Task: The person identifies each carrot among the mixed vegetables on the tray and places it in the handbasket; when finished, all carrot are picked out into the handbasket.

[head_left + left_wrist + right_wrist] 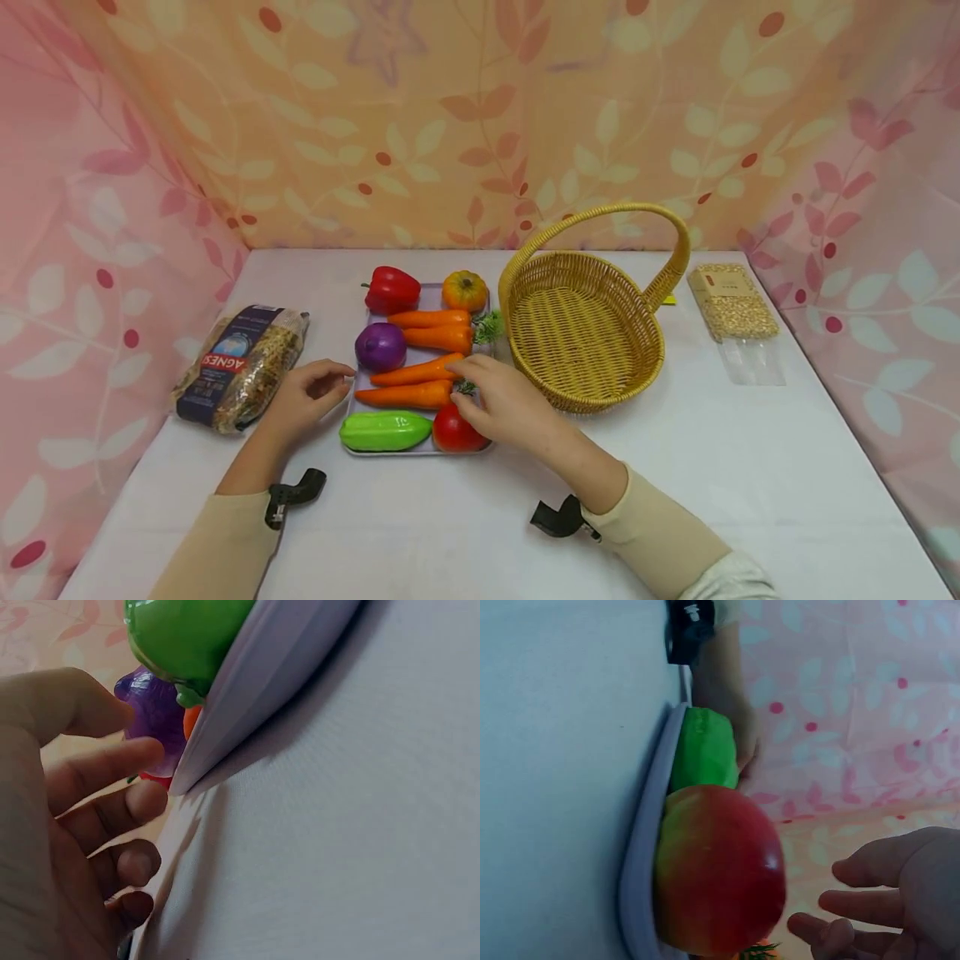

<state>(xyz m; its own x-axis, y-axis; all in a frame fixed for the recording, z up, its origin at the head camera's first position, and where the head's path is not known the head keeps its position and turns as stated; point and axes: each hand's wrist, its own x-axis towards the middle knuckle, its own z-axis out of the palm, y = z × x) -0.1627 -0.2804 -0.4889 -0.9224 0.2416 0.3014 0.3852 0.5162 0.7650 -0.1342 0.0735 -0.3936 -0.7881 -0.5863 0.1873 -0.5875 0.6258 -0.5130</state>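
A pale tray holds several orange carrots, a purple vegetable, a red pepper, a small pumpkin, a green vegetable and a round red item. My left hand is beside the tray's left edge, its fingers loosely bent and empty; the left wrist view shows this hand near the purple vegetable. Over the tray's right side is my right hand, fingers spread above the carrots. In the right wrist view the hand stands apart from the red item.
A wicker basket with a tall handle stands right of the tray. An AGNESI bag lies at the left, and a clear packet of grains at the far right. Patterned cloth surrounds the white table.
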